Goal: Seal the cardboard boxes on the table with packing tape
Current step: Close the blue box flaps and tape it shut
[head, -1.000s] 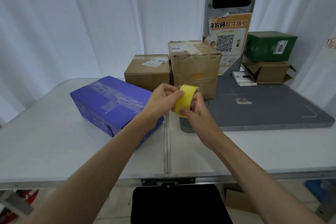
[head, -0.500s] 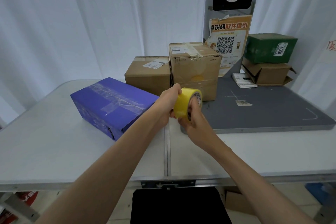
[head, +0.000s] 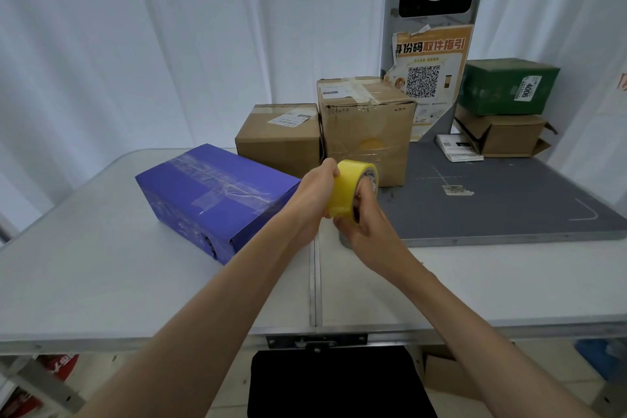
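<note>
Gripping round yellow packing tape roll (head: 349, 187) in both grips, left hand (head: 314, 198) at nine o'clock, right hand (head: 364, 224) at five, hovering above white folding desk (head: 101, 268).

We count one yellow roll of packing tape (head: 349, 190). Boxes, five: one purple cardboard box (head: 210, 197), three plain brown cardboard boxes (head: 278, 139) (head: 366, 125) (head: 502, 136), and one green cardboard box (head: 505, 85). We count one orange paper notice (head: 427, 78), one small white booklet (head: 458, 148), and two bare hands (head: 315, 197) (head: 366, 227).

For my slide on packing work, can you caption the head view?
Both hands, left and right, grip a yellow tape roll above the table, boxes behind.
</note>
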A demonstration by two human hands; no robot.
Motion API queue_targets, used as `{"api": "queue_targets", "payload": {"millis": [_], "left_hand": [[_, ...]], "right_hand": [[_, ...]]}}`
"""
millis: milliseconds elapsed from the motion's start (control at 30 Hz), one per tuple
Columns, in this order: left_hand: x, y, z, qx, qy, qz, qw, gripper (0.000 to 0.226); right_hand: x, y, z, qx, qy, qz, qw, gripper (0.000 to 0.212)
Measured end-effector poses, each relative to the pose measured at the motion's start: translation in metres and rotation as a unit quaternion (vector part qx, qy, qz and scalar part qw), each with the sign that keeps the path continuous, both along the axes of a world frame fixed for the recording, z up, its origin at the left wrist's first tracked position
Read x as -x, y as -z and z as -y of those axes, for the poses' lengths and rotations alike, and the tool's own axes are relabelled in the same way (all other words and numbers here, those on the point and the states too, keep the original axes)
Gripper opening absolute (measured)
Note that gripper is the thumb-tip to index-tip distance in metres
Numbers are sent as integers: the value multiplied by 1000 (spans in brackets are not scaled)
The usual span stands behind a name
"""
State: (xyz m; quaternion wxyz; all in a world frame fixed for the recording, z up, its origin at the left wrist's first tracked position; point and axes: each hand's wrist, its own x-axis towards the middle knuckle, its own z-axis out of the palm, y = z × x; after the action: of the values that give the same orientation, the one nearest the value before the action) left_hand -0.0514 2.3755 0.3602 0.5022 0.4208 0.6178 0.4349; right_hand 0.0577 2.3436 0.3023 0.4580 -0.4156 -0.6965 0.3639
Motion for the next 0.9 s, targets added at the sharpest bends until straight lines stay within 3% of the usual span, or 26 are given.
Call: {"api": "queue_targets", "payload": {"millis": [167,567,733,833,900], "left_hand": [[2,2,1,-6,15,2,1000,38],[0,10,3,-2,9,8,1000,43],[3,17,9,-82,62,19,995,18],[12,15,8,-67,66,-32,995,31],[21,16,8,-160,78,-99,979,32]], "right_hand": [[-2,0,2,-5,-3,-12,1000,55],[-9,6,2,-6,-13,-39,999,51],[-10,9,5,-6,-14,-37,999,48],[-9,7,4,-7,-15,-46,999,42],[-8,4,3,3,-24,-48,999,48]]}}
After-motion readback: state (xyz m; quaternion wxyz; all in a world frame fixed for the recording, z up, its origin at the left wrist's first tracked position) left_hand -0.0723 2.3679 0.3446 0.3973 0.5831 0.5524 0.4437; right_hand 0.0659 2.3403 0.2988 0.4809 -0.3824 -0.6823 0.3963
